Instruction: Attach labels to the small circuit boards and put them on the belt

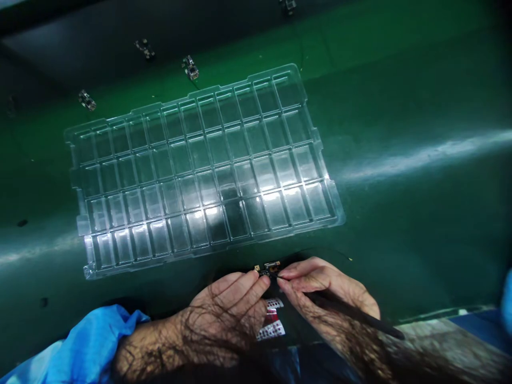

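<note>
My left hand (236, 304) is closed, its fingertips pinching a small circuit board (264, 272) with gold and silver parts. My right hand (332, 288) grips black tweezers (376, 321); their tip meets the board's right side, and their wide end sticks out toward the lower right. A thin black cable (326, 249) arcs above the right hand to a tiny gold end. Below the fingertips lies a white and red strip with rows of dark dots (272, 322), partly hidden by my left hand.
A clear plastic tray (208, 173) with rows of compartments lies tilted on the green work surface (412, 213) beyond my hands. Several small circuit boards (191, 68) lie along the far side. A small black piece (22, 223) is at the left. The surface's near edge runs at lower right.
</note>
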### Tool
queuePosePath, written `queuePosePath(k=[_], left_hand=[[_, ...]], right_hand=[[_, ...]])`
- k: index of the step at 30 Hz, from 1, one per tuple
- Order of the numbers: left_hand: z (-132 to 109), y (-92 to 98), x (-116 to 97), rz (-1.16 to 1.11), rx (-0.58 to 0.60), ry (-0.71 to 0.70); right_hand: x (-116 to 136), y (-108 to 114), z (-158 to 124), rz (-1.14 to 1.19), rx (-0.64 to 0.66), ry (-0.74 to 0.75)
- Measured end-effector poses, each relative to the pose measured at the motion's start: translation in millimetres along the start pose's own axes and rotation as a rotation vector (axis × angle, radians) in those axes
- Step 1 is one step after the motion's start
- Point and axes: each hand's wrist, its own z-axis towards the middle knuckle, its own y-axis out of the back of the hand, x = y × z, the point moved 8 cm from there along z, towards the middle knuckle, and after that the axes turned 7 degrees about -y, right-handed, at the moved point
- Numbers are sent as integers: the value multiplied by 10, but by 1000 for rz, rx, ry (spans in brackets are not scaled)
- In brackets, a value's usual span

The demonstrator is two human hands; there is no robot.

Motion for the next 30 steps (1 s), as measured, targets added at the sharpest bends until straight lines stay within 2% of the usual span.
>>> queuePosePath(k=[4,17,23,28,30], left_hand=[[36,39,11,-10,-6,-17],[7,-19,7,-22,40,-10],[66,86,32,22,-51,54],[153,240,90,115,-150,118],[143,242,90,128,-159,123]], right_hand=[[17,1,24,-13,-19,7],[14,-7,-23,-61,-13,53],[-48,-6,-68,-54,22,44],[-51,-32,-52,-60,-10,7],[-26,-24,-44,-65,-30,28]])
